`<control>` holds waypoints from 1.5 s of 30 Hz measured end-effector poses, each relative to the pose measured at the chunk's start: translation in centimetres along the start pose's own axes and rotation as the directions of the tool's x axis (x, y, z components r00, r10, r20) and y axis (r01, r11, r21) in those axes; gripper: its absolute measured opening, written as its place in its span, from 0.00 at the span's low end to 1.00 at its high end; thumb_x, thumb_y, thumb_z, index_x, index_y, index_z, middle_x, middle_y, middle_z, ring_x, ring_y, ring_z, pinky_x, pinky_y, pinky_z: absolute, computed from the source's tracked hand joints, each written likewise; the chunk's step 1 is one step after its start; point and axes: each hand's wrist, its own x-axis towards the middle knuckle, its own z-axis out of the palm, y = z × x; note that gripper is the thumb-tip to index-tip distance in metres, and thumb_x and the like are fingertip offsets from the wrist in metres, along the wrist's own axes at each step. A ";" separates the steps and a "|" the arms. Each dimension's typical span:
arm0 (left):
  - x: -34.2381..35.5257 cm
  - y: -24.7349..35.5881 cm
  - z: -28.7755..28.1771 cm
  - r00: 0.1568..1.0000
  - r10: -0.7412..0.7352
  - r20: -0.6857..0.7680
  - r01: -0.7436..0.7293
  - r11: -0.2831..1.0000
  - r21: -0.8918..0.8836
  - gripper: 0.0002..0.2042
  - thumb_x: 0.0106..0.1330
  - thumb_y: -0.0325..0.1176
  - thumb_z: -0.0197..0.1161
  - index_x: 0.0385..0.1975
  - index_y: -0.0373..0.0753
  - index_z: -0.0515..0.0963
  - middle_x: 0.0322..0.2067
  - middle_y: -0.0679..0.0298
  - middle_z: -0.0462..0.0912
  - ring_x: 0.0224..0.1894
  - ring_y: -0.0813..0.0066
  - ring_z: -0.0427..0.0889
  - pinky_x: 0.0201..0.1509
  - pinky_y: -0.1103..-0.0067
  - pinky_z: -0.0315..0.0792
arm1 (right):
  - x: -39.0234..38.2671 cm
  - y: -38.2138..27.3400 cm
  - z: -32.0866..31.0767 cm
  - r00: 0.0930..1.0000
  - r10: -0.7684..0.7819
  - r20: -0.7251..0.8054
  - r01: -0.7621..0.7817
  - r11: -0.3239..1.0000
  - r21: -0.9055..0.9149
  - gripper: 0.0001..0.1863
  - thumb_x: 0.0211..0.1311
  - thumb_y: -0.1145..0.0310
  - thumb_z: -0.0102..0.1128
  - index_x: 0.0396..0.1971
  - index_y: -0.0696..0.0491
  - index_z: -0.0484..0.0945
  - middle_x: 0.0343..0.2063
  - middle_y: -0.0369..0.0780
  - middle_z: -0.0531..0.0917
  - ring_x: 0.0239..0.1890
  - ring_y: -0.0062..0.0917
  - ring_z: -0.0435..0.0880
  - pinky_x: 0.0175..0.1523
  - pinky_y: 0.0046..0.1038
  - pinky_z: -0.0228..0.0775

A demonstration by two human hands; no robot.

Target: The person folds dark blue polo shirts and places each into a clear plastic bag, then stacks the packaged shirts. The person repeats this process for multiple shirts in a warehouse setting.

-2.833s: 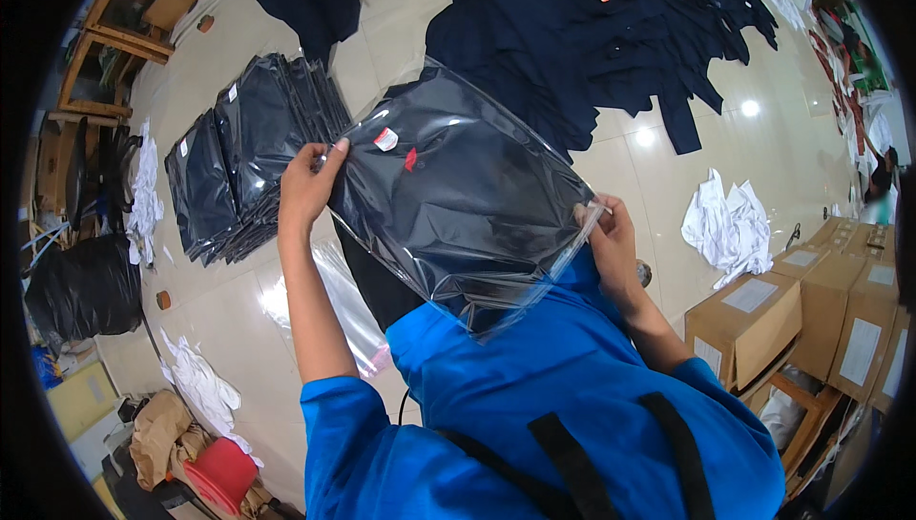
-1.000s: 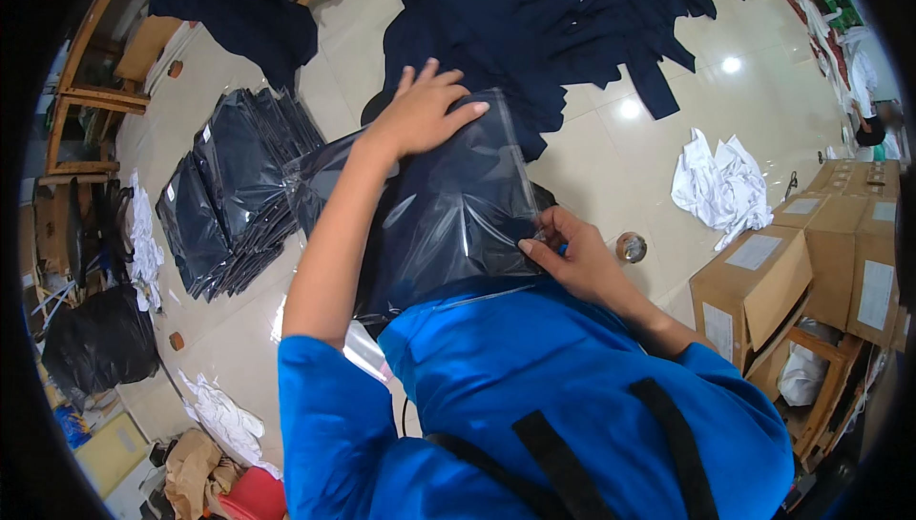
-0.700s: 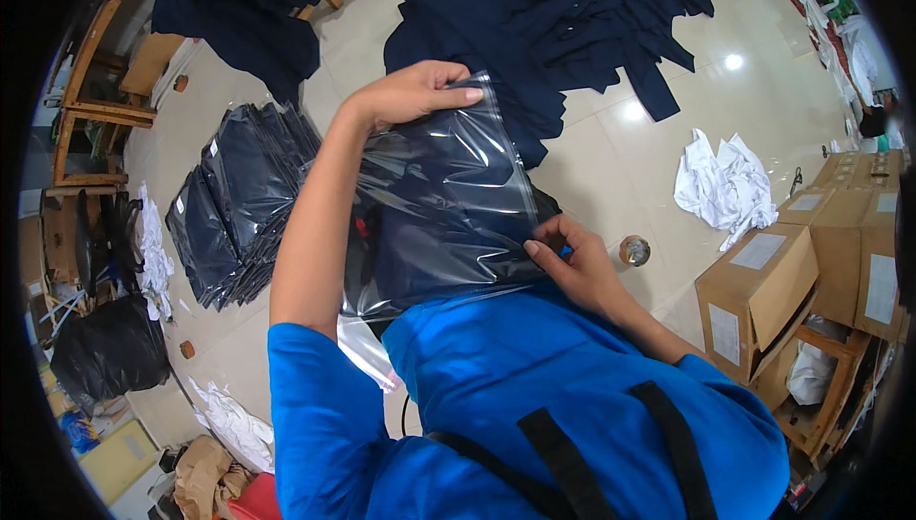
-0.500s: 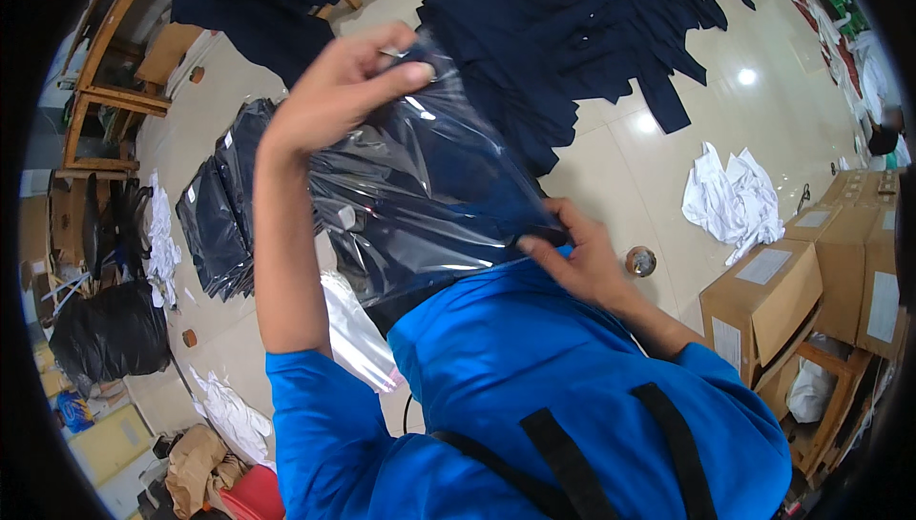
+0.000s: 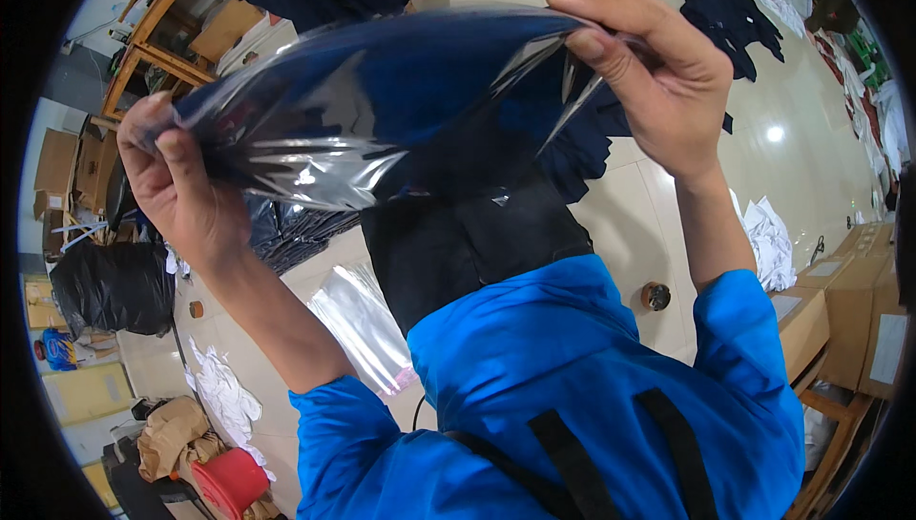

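A clear plastic bag with a dark navy garment inside [image 5: 382, 110] is held up close to the camera, nearly flat. My left hand [image 5: 176, 186] grips its left edge. My right hand [image 5: 649, 72] pinches its right edge between thumb and fingers. Below the bag, on my lap, lies a dark folded garment [image 5: 468, 243]. An empty clear plastic bag [image 5: 363, 324] lies on the floor by my left arm.
A stack of bagged dark garments [image 5: 286, 229] lies on the tiled floor at left. Loose navy garments [image 5: 725, 14] are spread further out. White cloth [image 5: 768, 243] and cardboard boxes [image 5: 859, 301] sit at right, a black sack [image 5: 110, 286] and a wooden frame [image 5: 162, 38] at left.
The bagged garment was pressed down on my lap with my right hand at its near edge; now both hands have lifted it up close to the camera, holding opposite edges.
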 end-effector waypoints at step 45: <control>-33.8 0.7 -5.2 0.752 -0.380 0.538 -0.201 0.645 0.737 0.14 0.63 0.28 0.74 0.48 0.47 0.90 0.53 0.65 0.91 0.61 0.60 0.87 0.67 0.62 0.78 | -20.6 0.9 -0.5 0.733 0.251 0.633 -0.021 0.937 -0.348 0.16 0.44 0.76 0.77 0.38 0.53 0.92 0.42 0.39 0.93 0.51 0.35 0.89 0.49 0.35 0.84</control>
